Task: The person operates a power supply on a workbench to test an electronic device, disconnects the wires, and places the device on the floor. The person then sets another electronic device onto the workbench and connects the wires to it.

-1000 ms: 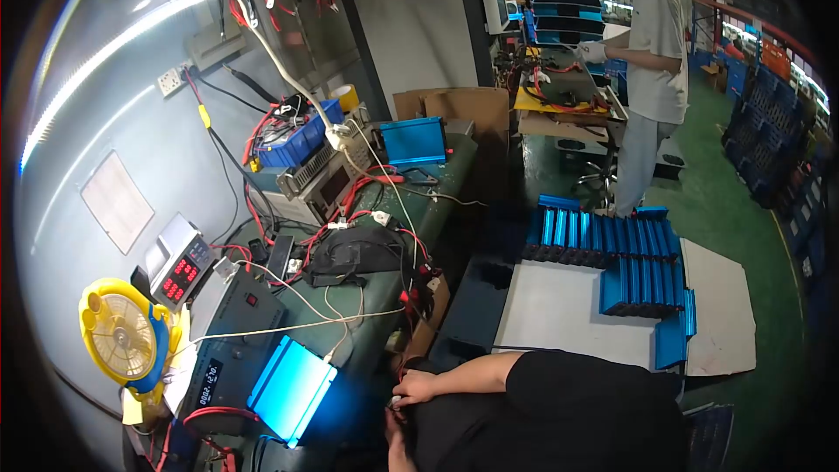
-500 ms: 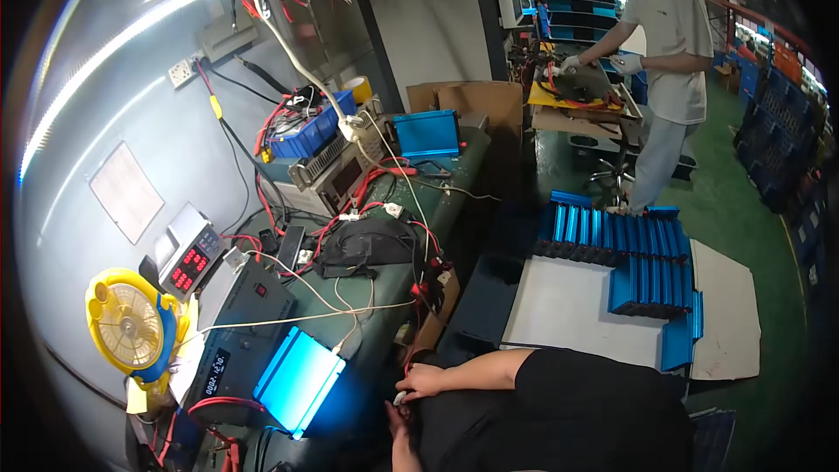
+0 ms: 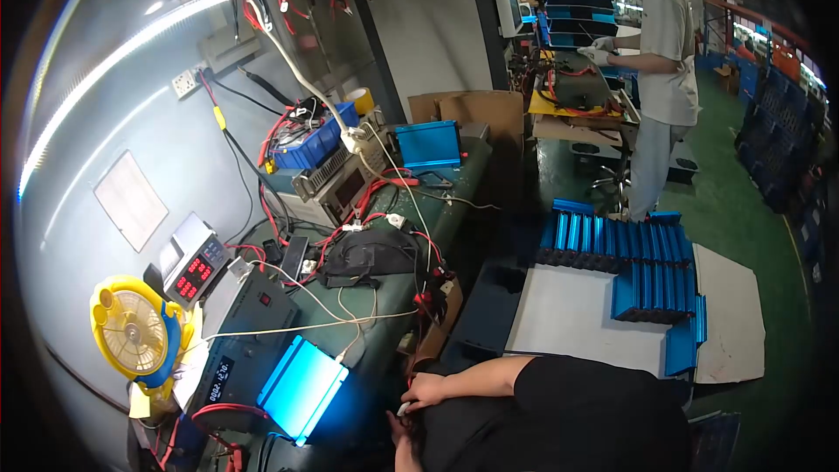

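My right hand (image 3: 426, 391) is closed around a small white connector (image 3: 404, 408), with a bit of red wire by its fingers. Just below it, my left hand (image 3: 401, 427) is in shadow, its fingers apart near the connector; nothing can be made out in it. Both hands are low beside the bench edge, in front of my black shirt. To their left, a bright blue metal case (image 3: 302, 390) lies on the green bench, a white cable (image 3: 351, 347) running to its upper corner.
Blue cases (image 3: 651, 290) stand in rows on a white board (image 3: 559, 310) at the right. A yellow fan (image 3: 131, 332), a meter (image 3: 194, 273), a black bag (image 3: 371, 255) and cables are on the bench. Another person (image 3: 669, 52) in gloves stands at a table behind.
The camera view has shifted slightly. My hands remain together at the white connector. The other person has drawn a hand back from the table, and both gloved hands are now close together.
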